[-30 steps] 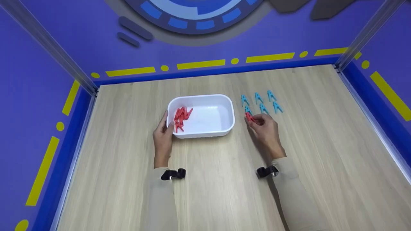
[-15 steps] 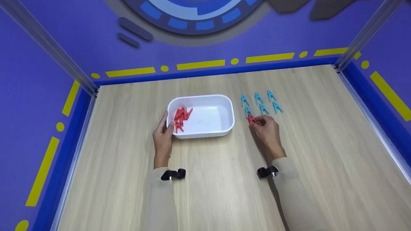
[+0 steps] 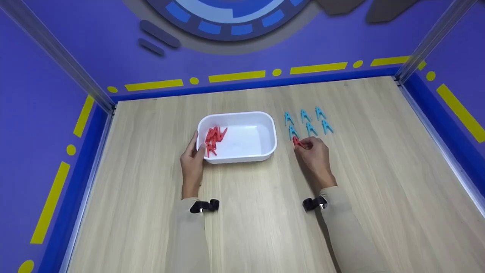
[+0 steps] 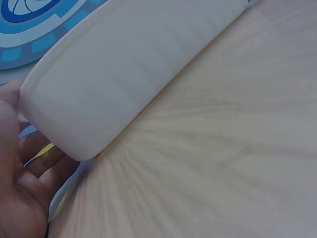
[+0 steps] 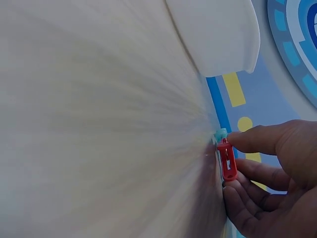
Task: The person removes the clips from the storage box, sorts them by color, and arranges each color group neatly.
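My left hand (image 3: pixel 192 167) grips the left end of a white plastic tub (image 3: pixel 242 156), thumb over the rim and fingers outside its wall. Several red clothespins (image 3: pixel 214 137) lie heaped in the tub's left part. To the right of the tub, my right hand (image 3: pixel 315 153) pinches another red clothespin (image 3: pixel 297 141) between thumb and fingers, low at the tabletop. Directly beyond it lies the nearest blue clothespin (image 3: pixel 293 132). In the right wrist view the held red clothespin (image 5: pixel 228 161) appears edge-up between the fingertips, with a bit of blue behind it.
Several blue clothespins lie in two rows on the wooden table (image 3: pixel 246 220), among them a far-right blue clothespin (image 3: pixel 320 112). Blue-purple panels (image 3: pixel 235 60) with yellow marks border the table at the back and both sides.
My right hand has drawn the red clothespin slightly toward me and right, so it no longer overlaps the nearest blue clothespin. The left hand and tub have stayed put.
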`<control>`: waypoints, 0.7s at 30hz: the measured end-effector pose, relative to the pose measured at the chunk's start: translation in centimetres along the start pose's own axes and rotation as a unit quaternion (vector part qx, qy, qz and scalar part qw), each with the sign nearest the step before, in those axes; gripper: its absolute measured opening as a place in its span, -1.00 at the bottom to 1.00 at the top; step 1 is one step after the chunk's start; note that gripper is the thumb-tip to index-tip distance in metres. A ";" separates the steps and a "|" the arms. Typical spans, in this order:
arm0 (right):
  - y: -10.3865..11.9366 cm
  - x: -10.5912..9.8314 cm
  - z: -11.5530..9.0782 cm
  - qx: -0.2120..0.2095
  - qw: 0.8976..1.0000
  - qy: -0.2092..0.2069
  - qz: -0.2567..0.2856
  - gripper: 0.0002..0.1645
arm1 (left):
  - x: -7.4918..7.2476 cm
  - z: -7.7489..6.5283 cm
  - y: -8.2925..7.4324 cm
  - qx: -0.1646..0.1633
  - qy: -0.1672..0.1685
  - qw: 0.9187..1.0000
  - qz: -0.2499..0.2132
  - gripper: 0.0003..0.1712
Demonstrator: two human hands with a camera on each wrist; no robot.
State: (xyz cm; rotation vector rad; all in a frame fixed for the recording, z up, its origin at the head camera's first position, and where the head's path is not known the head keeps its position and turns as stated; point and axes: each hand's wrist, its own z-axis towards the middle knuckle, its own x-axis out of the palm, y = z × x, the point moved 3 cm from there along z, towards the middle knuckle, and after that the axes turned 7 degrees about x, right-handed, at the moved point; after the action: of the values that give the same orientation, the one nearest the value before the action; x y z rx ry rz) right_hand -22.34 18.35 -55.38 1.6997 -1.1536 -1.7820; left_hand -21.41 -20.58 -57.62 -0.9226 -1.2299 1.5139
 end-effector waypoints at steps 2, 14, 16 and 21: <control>0.0 0.0 -0.1 0.000 1.000 0.000 0.000 -0.71 | 0.0 0.0 0.0 0.000 0.001 1.000 0.001 -0.38; -0.4 -0.3 -0.3 -0.001 1.000 0.011 0.001 -0.73 | 0.1 0.1 0.0 -0.004 0.003 1.000 -0.007 -0.39; -0.4 -0.3 -0.3 -0.004 1.000 0.013 0.001 -0.73 | 0.1 0.1 0.0 -0.007 0.003 1.000 -0.006 -0.38; -0.3 -0.3 -0.4 -0.007 1.000 0.020 0.002 -0.73 | 0.0 0.0 0.0 -0.009 0.005 1.000 0.000 -0.38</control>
State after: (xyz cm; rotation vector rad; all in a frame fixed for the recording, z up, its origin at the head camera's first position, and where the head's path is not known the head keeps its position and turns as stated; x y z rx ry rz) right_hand -21.85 18.69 -55.39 1.7175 -1.1243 -1.7416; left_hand -21.43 -20.56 -57.59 -0.9408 -1.2388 1.4996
